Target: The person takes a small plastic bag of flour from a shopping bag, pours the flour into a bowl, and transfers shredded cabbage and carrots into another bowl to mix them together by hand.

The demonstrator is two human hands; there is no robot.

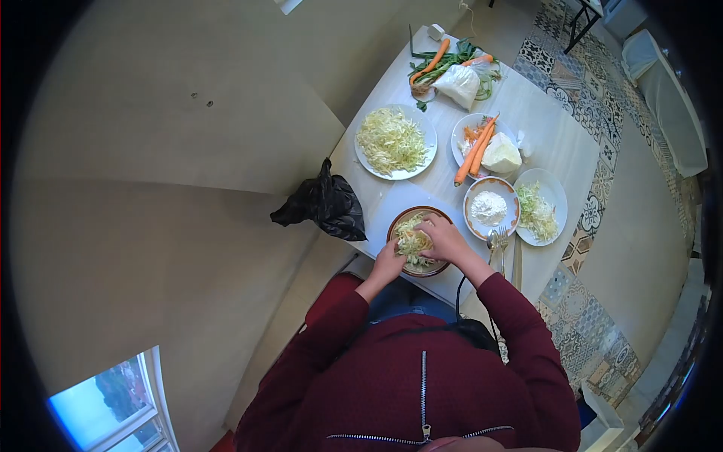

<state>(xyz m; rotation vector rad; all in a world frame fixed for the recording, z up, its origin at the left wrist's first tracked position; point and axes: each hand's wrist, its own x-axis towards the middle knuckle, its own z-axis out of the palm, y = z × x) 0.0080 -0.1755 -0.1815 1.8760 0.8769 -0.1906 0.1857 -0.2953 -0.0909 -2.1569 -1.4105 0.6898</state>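
Observation:
Shredded cabbage fills a brown-rimmed bowl at the table's near edge. From the right, my right hand reaches over the rim, its fingers curled into the shreds. My left hand is at the bowl's left side, its fingers bent against the cabbage; their tips are partly hidden. Just right of the bowl, a smaller patterned bowl holds white powder. A spoon, a fork and a knife lie beside it.
A plate of shredded cabbage stands behind the bowl, another plate at right. Whole carrots and a cabbage chunk share a third. Greens, carrots and a white bag lie at the back. A black bag sits at the left edge.

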